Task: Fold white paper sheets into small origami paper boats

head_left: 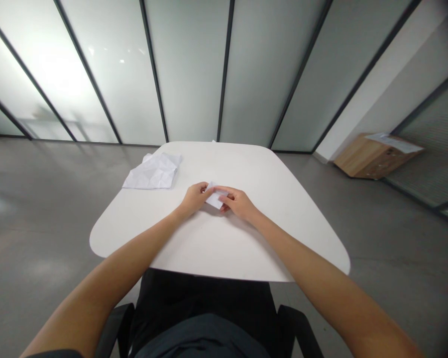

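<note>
A small folded piece of white paper (214, 200) is between my two hands, just over the middle of the white table. My left hand (196, 197) pinches its left edge with thumb and fingers. From the other side, my right hand (236, 201) grips the paper's right part, its index finger reaching across the top edge and its thumb on the near face. Some of the fingertips behind the paper are hidden.
Creased sheets of white paper (155, 171) lie at the table's far left edge. The white table (224, 253) has rounded corners. A brown box (373, 156) stands on the floor at right, and frosted glass panels (188, 69) rise beyond the table. Chair armrests (296, 325) flank my lap.
</note>
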`<state>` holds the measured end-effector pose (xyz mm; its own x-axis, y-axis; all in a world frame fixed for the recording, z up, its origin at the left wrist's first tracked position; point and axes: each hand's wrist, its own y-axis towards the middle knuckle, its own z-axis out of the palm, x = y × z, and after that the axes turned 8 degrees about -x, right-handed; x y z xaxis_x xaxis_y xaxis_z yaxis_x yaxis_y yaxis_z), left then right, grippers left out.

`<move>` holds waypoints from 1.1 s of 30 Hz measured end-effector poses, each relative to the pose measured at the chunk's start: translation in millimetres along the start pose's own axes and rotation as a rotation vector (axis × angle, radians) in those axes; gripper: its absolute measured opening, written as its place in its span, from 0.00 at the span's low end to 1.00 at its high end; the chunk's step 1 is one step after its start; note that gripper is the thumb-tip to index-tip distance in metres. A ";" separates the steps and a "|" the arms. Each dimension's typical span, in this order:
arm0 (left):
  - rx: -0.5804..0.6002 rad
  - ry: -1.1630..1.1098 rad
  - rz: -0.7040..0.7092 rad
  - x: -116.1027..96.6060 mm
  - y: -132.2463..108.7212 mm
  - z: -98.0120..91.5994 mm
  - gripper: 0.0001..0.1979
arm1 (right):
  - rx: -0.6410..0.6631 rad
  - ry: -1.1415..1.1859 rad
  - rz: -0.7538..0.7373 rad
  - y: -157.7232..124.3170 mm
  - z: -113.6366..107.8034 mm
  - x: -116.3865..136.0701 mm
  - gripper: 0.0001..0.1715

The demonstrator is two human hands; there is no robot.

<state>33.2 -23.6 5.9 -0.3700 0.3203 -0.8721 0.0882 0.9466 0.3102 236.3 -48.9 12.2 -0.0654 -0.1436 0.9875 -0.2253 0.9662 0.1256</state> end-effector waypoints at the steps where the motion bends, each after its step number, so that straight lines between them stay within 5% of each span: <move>1: -0.002 0.003 0.001 1.3 0.5 0.8 0.23 | 0.002 0.004 0.000 0.0 0.4 1.0 0.30; 17: -0.071 0.110 0.042 -0.2 0.1 1.0 0.20 | 0.046 -0.047 -0.045 1.3 -2.4 -3.9 0.27; 26: 0.039 -0.238 -0.159 0.6 -1.3 3.5 0.32 | -0.100 -0.132 -0.082 2.9 -6.4 -0.9 0.20; 33: 0.058 -0.293 -0.106 8.5 1.6 4.3 0.24 | -0.136 -0.265 -0.101 2.4 -5.3 -2.8 0.18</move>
<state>34.2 -19.2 -2.7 -0.0983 0.2089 -0.9730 0.1194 0.9731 0.1968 241.1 -45.0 10.3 -0.3047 -0.2737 0.9123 -0.1122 0.9615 0.2510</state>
